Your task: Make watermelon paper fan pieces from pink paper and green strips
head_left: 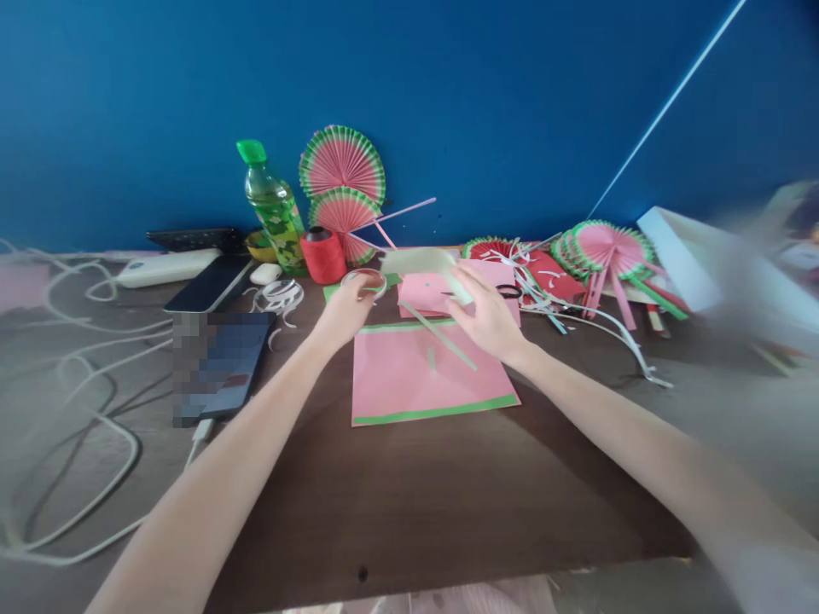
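Observation:
My left hand (345, 314) is closed on a ring-shaped roll of tape (382, 288), above the back left corner of a pink paper sheet (422, 388). My right hand (490, 317) pinches a pale, blurred strip (419, 261), which stretches across toward the roll. Whether the strip joins the roll, I cannot tell. Green bands run along the sheet's front and back edges. A narrow pale strip (448, 343) lies slantwise on the sheet beneath my hands. Partly hidden behind my right hand are scissors with dark handles (509, 292), on more pink paper (419, 288).
Pink-and-green pleated fans (342, 162) lean on the blue wall, and several more (607, 247) lie at right beside a white box (678, 256). At left are a green bottle (275, 205), red thread spool (323, 258), phone (234, 367), and looping white cables (128, 426). Curled white strips (620, 333) lie at right.

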Tool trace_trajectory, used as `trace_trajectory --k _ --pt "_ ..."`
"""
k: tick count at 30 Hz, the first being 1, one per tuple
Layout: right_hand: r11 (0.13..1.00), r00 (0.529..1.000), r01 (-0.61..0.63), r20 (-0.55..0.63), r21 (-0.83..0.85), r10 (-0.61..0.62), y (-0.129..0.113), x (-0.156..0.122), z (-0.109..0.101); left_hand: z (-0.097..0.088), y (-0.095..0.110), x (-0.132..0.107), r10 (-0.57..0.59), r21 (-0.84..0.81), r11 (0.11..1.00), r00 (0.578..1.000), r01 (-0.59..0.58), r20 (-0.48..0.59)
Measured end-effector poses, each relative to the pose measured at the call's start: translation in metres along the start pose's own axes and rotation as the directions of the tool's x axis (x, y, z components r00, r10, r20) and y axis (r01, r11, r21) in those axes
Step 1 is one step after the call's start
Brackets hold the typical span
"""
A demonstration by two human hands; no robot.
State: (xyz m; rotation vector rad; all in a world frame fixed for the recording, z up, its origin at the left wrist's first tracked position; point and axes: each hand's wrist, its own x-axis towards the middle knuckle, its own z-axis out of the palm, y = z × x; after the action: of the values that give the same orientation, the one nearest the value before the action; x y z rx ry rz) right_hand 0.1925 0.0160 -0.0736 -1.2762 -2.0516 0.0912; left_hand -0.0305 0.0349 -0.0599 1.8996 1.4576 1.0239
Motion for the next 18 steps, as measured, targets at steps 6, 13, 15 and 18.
trace_trajectory --k 6,13,15,18 --pt "0.924 0.993 -0.116 -0.063 -0.364 0.100 0.018 0.000 -0.003 -0.013 -0.016 -0.003 0.148 0.718 0.686 0.989 -0.116 0.019" --pt "0.925 0.996 -0.045 -0.093 -0.377 0.011 0.033 -0.003 0.005 -0.008 -0.030 -0.004 0.217 0.730 0.657 0.975 -0.189 0.058" --pt "0.941 0.983 -0.011 -0.174 -0.339 -0.051 0.029 -0.002 0.004 -0.007 -0.028 -0.001 0.240 0.633 0.751 0.971 -0.187 0.003" --pt "0.965 0.968 0.060 -0.219 -0.257 -0.119 0.019 -0.002 0.003 -0.001 -0.022 0.000 0.260 0.404 0.892 0.961 -0.202 -0.095"
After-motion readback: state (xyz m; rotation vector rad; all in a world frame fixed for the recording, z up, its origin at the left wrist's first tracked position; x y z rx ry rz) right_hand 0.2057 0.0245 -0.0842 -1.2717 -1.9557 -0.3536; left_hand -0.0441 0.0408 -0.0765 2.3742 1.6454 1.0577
